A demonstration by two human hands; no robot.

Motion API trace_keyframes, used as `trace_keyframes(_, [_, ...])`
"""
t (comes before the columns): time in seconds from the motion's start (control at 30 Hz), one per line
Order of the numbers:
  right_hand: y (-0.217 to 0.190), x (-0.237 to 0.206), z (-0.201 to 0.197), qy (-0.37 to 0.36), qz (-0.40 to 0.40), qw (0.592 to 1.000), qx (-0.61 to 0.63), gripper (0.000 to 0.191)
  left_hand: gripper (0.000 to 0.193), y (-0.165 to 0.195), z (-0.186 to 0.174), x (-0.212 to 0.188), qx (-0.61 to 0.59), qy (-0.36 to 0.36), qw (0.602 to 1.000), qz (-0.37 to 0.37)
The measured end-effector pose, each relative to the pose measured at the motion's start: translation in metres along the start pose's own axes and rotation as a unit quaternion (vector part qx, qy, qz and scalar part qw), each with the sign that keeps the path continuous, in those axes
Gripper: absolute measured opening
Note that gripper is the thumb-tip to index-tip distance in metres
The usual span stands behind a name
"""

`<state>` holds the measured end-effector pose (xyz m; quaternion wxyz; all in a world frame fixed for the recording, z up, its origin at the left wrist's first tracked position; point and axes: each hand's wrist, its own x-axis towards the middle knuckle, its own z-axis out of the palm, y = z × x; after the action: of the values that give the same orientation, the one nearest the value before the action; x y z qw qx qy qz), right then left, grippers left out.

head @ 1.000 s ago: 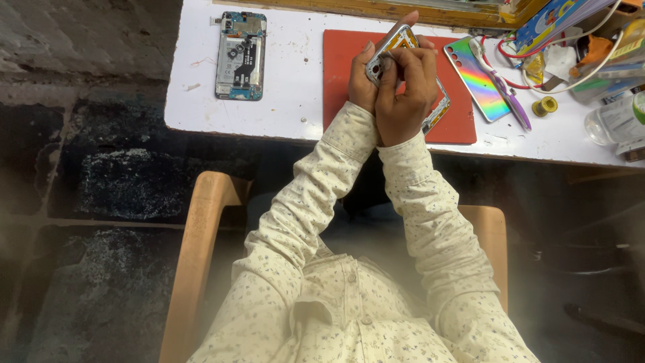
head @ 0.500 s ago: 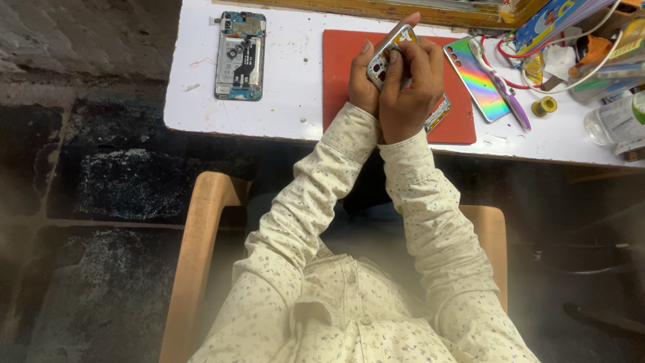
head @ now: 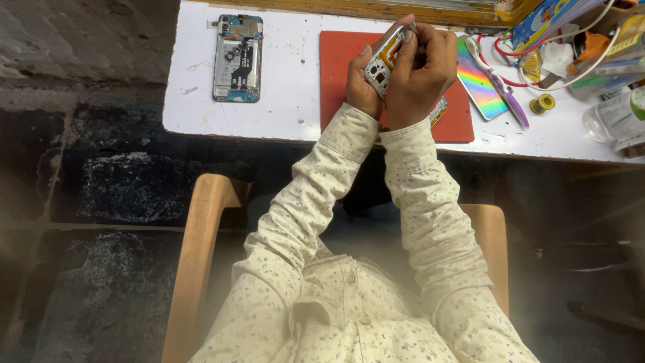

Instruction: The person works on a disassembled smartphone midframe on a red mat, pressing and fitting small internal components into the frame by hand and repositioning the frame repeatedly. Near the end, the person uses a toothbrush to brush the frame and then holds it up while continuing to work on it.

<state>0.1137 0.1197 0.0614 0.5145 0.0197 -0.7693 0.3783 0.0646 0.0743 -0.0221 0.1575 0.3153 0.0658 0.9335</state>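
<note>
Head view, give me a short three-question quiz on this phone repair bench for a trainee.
1. True or false: both hands, left hand and right hand, hold the phone frame above the red mat.
2. Which lies nearest the table's left end? A) opened phone B) rainbow back cover C) solder spool
3. Fill in: the rainbow back cover lies just ____ of the red mat in the picture.

Key: 1 true; 2 A; 3 right.
</note>
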Motion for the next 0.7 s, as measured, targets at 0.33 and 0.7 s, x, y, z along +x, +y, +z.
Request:
trace_keyframes(0.33, [0.001,-0.003,0.008,0.032,0.017,0.999,0.015,0.007,0.063,0.001,0.003,0.002,0.013,0.006,1.000,0.007])
trace_keyframes(0.7, [0.004,-0.003,-0.011,-0.076,-0.025,0.995,0.065,0.001,0.067,-0.001,-0.004,0.001,0.079,0.035,0.996,0.017])
